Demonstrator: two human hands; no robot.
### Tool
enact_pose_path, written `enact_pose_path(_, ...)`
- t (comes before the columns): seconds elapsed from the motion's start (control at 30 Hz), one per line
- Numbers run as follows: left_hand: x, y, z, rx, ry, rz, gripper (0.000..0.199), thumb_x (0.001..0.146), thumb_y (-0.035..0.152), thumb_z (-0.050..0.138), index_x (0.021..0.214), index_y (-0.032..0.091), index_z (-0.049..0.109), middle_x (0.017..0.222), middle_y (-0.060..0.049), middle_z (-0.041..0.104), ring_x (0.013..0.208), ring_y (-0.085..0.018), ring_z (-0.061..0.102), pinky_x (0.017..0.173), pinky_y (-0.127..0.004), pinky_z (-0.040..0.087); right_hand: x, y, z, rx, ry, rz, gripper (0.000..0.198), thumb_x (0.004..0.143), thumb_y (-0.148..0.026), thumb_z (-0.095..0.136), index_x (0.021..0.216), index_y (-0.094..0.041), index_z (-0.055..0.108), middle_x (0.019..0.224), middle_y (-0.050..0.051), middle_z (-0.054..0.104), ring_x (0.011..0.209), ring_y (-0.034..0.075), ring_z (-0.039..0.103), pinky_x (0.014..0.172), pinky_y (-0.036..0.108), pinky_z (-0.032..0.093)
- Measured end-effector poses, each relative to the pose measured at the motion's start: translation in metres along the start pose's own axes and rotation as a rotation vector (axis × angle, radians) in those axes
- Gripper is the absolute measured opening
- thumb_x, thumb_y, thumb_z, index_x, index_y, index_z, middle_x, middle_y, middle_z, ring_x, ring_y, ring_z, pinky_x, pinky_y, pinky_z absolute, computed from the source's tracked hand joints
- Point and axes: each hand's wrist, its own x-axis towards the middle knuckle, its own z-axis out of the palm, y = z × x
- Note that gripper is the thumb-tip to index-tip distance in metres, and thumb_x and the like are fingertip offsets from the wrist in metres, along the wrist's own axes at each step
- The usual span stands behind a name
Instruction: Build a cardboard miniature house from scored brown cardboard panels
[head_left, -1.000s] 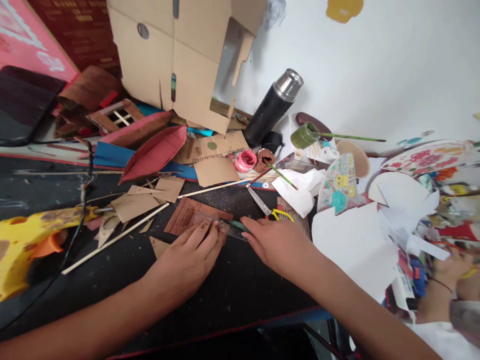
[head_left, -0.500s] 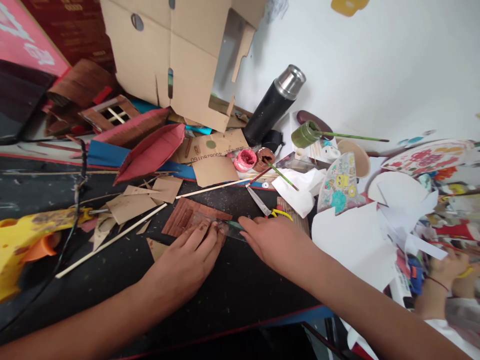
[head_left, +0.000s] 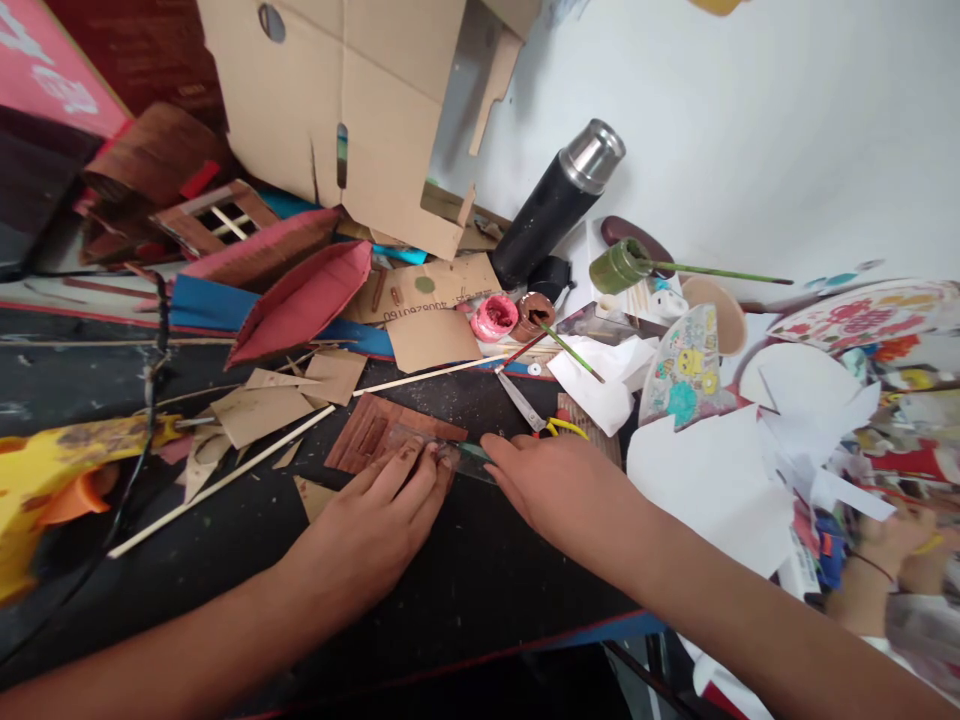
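Note:
My left hand (head_left: 386, 510) lies with its fingers stretched out, pressing on a brown-painted cardboard piece (head_left: 364, 430) and on a clear plastic strip, like a ruler (head_left: 409, 432), that lies across it. The piece has a small raised rectangle on its face. My right hand (head_left: 551, 480) is closed around a slim green tool that looks like a craft knife (head_left: 472, 450). Its tip points left toward my left fingertips, close to the strip; the fingers hide most of it. Just beyond my right hand are scissors with yellow handles (head_left: 566, 428) and a corrugated cardboard piece (head_left: 592, 425).
A thin wooden stick (head_left: 225, 480) and cardboard scraps (head_left: 259, 410) lie left, near a yellow glue gun (head_left: 60, 500). Behind stand open paint jars (head_left: 495, 318), a black flask (head_left: 551, 215) and a large cardboard sheet (head_left: 390, 110). White paper (head_left: 705, 480) lies right, before another person's hands (head_left: 892, 540).
The view has shifted slightly. Both hands, the green tool and the brown cardboard piece keep nearly the same places relative to each other.

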Motion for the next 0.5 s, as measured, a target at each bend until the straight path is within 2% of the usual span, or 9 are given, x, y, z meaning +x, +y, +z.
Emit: enact_pose_path(0.5,-0.0001,0.0002,-0.0029,-0.012,-0.012,-0.008,0.051,0.091,0.011,0.054,0.141,0.007,0.067,0.134,-0.017,0.071,0.122,-0.034,0.062,0.095,-0.043,0.055,0.0004,-0.0008,-0.0078,-0.021,-0.047,0.013,0.021,0.112,-0.030,0.044,0.117,-0.020,0.062,0.087,0.010,0.077,0.077,0.028,0.079,0.060,0.029,0.047)
